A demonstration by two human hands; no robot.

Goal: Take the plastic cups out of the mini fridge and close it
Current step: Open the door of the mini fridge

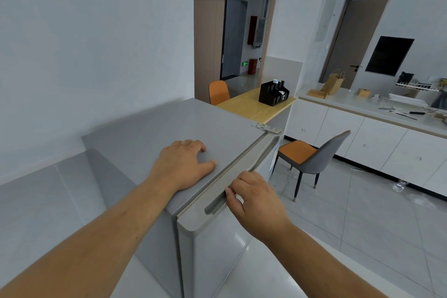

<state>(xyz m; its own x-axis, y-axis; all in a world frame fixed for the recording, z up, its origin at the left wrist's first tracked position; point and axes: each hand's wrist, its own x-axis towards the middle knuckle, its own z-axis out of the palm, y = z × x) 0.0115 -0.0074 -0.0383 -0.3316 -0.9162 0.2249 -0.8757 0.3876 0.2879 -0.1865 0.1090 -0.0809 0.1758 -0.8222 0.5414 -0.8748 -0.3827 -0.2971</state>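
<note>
Mini fridge (154,128) stands against the wall, top bare, door (217,244) looks shut or nearly so, thin seam along the top edge. Left hand (183,164) lies flat on the fridge top, fingers (205,163) spread and released, gripping nothing. Right hand (256,198) is at the recessed handle (215,205) on the door's top edge, fingers curled into the groove, grasping it. No cups visible. Grey-orange chair (314,157) near the hinge side; wooden desk (254,105) behind carries a black organizer (273,94).
</note>
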